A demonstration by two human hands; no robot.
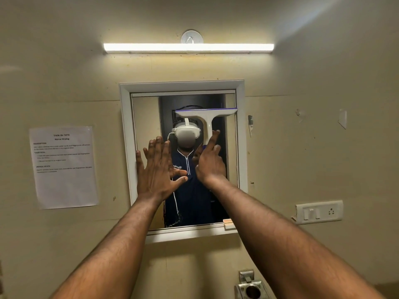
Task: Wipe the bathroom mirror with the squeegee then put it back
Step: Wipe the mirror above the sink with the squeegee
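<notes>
Beige wall, mirror (pixel 241 147) mid-frame. Right hand (pixel 210 164) fingers gripping squeegee (pixel 206 115) handle, blade at upper right of glass. Left hand (pixel 155 169) open, fingers spread flat, at mirror's left edge.

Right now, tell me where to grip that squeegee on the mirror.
Grip the squeegee by its narrow upright handle, coming from below, as the right hand does. The wide blade sits crosswise on top against the glass, so only the stem fits a closed hand.

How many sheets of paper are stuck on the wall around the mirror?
1. A printed sheet is on the wall left of the mirror. Right of it are only small torn scraps. The arms may hide others lower down.
</notes>
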